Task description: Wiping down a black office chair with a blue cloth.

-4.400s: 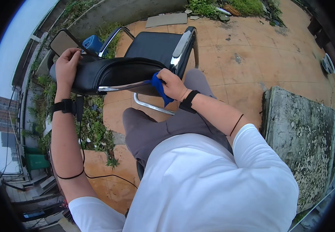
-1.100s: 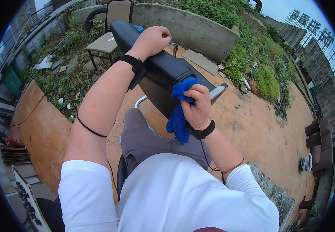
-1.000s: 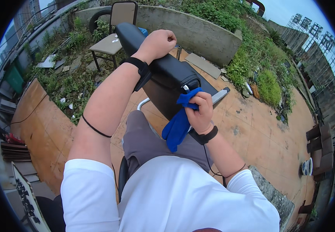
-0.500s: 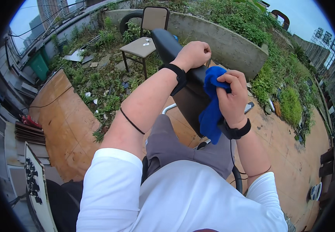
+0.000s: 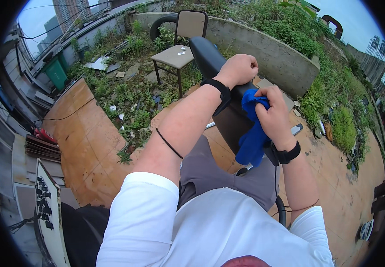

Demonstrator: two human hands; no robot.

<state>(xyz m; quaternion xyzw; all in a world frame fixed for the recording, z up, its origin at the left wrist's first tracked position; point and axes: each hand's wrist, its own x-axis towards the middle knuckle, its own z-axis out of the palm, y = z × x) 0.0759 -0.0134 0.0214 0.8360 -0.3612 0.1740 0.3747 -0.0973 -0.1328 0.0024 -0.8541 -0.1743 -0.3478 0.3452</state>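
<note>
A long black padded piece [image 5: 206, 57], smooth and glossy like a seat or backrest cushion, slants in front of my lap. My left hand [image 5: 239, 71] lies across its upper part with the fingers curled closed at the far side; whatever is in them is hidden. A blue cloth [image 5: 251, 144] is pinched between the thumb and fingers of my right hand [image 5: 276, 115]. It hangs down along the right edge of the black piece, bunched at the top.
A beige chair [image 5: 174, 57] with a dark frame stands among weeds ahead. Behind it runs a low concrete wall [image 5: 263, 55]. Brown boards [image 5: 41, 149] are stacked at the left, near a green bin [image 5: 55, 73]. Orange-brown tiles [image 5: 330, 187] cover the ground.
The whole view has shifted slightly, so the scene sits farther right and a little lower. My right hand keeps the blue cloth, and my left hand stays curled on the black piece.
</note>
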